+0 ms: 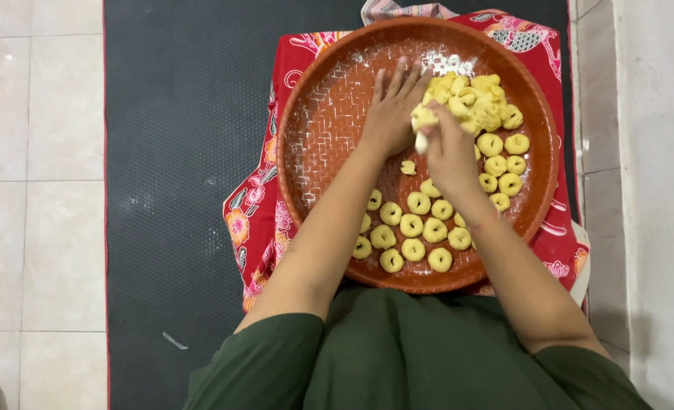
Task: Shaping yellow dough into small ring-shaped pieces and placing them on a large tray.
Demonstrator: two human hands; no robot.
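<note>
Roughly twenty dough rings (413, 225) lie shaped on the near side of the woven tray (329, 114), loose dough pile (474, 99) remains at its far side; right hand (449, 152) fingers pinch a dough piece (423, 120), left hand (392, 110) flat, fingers released.

Both hands (420, 129) on yellow dough (470, 99) in round tray (314, 129).

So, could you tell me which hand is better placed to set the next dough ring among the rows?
Probably the right hand: it pinches a dough piece just above the rows of rings, while the left hand lies flat on the tray.
</note>
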